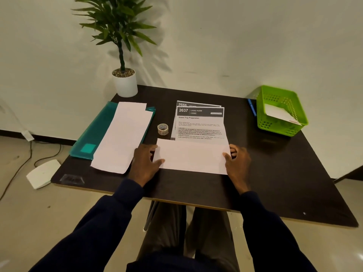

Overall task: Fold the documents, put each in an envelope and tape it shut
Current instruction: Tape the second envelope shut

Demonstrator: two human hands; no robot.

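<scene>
The document (pixel 192 158) lies on the worktop (pixel 275 173) straight ahead of me, its near flap folded over with the long axis running left to right, my left hand (pixel 146 162) and right hand (pixel 238 163) each pinching one short end, equally near.

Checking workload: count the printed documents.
2: sheet 2637 on top, its near end folded up; sheet 2666 peeks out beneath it. More may hide underneath.
</scene>
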